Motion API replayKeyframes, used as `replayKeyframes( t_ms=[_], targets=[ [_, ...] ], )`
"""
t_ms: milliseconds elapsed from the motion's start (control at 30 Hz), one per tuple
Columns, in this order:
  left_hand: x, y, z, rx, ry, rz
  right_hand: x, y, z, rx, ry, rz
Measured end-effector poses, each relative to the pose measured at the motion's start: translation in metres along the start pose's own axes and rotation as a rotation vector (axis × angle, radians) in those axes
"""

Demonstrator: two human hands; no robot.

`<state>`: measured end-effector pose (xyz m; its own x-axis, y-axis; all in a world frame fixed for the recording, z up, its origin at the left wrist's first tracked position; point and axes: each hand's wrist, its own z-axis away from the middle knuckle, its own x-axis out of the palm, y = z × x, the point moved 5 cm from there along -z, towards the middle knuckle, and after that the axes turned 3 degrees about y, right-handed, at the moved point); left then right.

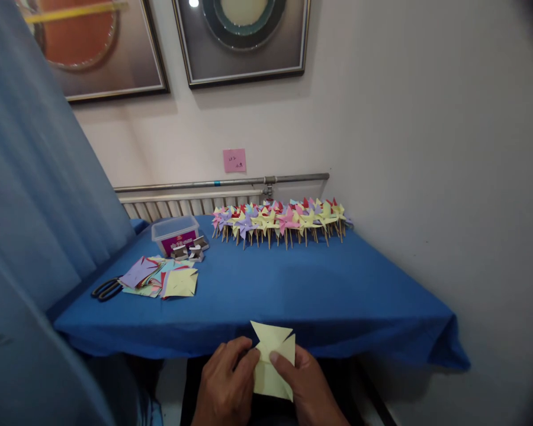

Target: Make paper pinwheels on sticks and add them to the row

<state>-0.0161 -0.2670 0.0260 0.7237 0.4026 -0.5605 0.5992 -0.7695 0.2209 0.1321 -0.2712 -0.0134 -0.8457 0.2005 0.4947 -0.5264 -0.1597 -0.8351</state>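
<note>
A pale yellow paper square (272, 378) with slits cut in from its corners is held up in front of the table's near edge. My right hand (308, 381) grips it from the right, thumb pressed on its middle and fingers behind. At the paper's left side, my left hand (228, 376) is closed, its thumb and fingers pinching the left edge. Part of that edge is hidden behind the left fingers.
A blue-clothed table (266, 290) bears many paper pinwheels (288, 220) on sticks at the back. To the left are slit paper squares (180, 283), black-handled scissors (106, 289), small open boxes (196, 253) and a clear plastic tub (175, 231). A blue curtain (35, 177) hangs left.
</note>
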Motion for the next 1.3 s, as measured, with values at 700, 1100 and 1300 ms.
replayKeyframes(
  t_ms=[700,1100,1300],
  targets=[
    [0.060,-0.122,-0.111,-0.840,0.004,0.493,0.039,-0.061,-0.151,-0.169,-0.006,0.161],
    [0.143,-0.194,-0.167,-0.563,-0.049,0.238,0.020,-0.070,-0.271,-0.089,-0.012,0.127],
    [0.158,-0.189,-0.164,-0.297,-0.047,0.293,0.015,-0.063,-0.278,-0.020,-0.012,0.101]
  ],
)
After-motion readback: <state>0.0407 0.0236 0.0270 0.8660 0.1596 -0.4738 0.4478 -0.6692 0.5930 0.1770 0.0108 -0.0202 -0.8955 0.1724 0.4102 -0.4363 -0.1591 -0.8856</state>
